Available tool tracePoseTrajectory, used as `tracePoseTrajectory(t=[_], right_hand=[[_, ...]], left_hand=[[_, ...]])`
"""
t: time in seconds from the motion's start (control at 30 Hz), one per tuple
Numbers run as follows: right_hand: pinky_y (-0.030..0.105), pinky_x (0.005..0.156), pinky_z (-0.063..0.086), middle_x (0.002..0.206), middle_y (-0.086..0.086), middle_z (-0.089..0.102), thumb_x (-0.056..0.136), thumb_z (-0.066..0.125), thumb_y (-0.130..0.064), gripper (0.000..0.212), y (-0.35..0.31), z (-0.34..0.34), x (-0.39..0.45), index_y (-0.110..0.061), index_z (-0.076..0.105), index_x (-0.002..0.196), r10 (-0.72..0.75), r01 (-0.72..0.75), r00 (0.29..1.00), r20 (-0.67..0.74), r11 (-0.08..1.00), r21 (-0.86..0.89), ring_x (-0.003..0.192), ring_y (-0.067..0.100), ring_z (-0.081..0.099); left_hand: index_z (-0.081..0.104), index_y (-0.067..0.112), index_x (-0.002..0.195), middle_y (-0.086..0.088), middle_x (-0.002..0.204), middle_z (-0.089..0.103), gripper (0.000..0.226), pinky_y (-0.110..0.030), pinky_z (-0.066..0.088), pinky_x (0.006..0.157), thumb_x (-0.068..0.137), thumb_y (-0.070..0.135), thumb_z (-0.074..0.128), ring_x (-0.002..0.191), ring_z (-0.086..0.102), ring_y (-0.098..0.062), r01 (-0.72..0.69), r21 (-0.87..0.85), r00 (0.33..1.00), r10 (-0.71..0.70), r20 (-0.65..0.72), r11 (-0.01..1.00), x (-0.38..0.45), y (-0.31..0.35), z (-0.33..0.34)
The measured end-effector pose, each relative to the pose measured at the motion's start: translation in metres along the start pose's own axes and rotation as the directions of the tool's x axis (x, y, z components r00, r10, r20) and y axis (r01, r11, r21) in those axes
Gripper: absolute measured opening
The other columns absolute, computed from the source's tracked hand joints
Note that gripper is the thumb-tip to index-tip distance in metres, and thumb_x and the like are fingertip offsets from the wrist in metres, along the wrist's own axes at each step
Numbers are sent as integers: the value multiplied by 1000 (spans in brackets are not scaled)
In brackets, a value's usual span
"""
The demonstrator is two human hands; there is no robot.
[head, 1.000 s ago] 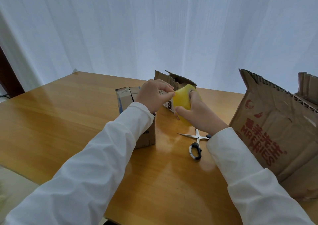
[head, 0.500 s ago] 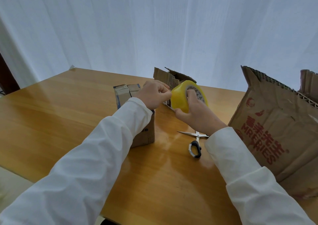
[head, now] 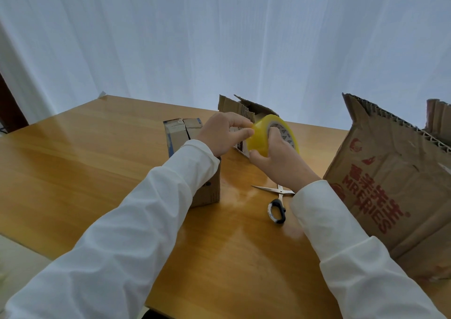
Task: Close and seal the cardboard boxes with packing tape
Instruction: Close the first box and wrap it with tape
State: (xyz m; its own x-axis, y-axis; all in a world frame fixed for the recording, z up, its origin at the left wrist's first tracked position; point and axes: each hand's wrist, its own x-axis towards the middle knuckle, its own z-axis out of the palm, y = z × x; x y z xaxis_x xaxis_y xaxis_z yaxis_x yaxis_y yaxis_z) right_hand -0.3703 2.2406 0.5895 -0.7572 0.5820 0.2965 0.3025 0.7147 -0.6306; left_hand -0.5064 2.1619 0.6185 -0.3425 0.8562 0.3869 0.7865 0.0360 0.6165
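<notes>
White curtain behind, wooden table (head: 73,172) below; at frame centre your right hand (head: 280,162) has turned the tape roll (head: 262,135) face-up; your left hand (head: 223,135) fingertips pinch its rim, hunting the end; boxes unsealed.

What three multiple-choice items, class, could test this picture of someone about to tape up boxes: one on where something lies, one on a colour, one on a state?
1. Where do the scissors lie?
A. on the table, near the right forearm
B. inside the large printed box
C. on top of the small box

2. What colour is the tape roll?
A. blue
B. yellow
C. black

3. How do the flaps of the large printed box stand?
A. taped shut
B. folded flat
C. upright, open

Answers:
1. A: the scissors rest on the bare wooden table, beside the white sleeve.
2. B: the roll gripped by the right hand looks yellow, with the left hand pinching at its edge.
3. C: the corrugated flap edges stick up with no tape visible on them.
</notes>
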Motion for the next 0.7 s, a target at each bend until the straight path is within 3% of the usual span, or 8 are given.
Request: tracePoseTrajectory(t=[0.17, 0.3, 0.53, 0.7], right_hand=[[29, 62, 49, 76, -5, 51, 93, 53, -32, 29, -1, 6, -1, -17, 33, 106, -15, 12, 999, -32, 995, -94, 65, 12, 55], [25, 58, 43, 74, -6, 49, 92, 54, -32, 29, -1, 7, 0, -18, 32, 104, -34, 28, 998, -51, 994, -110, 62, 10, 52], [23, 55, 36, 70, -7, 46, 92, 56, -30, 29, -1, -1, -1, -17, 34, 104, -93, 90, 995, -36, 993, -79, 57, 9, 48], [26, 59, 44, 76, -7, 48, 91, 56, -30, 30, 1, -2, -1, -19, 33, 105, -93, 93, 996, 9, 992, -85, 65, 12, 52]], left_hand=[[76, 13, 92, 2, 112, 68, 13, -20, 35, 91, 85, 19, 67, 101, 57, -6, 16, 13, 994, -15, -105, 1000, -4, -2, -1], [74, 15, 88, 2, 110, 68, 9, -26, 39, 92, 84, 20, 68, 104, 58, -11, 63, 8, 991, -62, -118, 998, -2, -4, 1], [68, 7, 97, 1, 121, 62, 18, -20, 33, 86, 93, 22, 57, 101, 52, -5, 151, -113, 988, -147, 47, 982, 1, -2, -4], [66, -6, 97, -7, 123, 61, 28, -24, 38, 92, 97, 16, 48, 105, 52, -11, 122, -47, 986, -116, 120, 991, 2, -4, -2]])
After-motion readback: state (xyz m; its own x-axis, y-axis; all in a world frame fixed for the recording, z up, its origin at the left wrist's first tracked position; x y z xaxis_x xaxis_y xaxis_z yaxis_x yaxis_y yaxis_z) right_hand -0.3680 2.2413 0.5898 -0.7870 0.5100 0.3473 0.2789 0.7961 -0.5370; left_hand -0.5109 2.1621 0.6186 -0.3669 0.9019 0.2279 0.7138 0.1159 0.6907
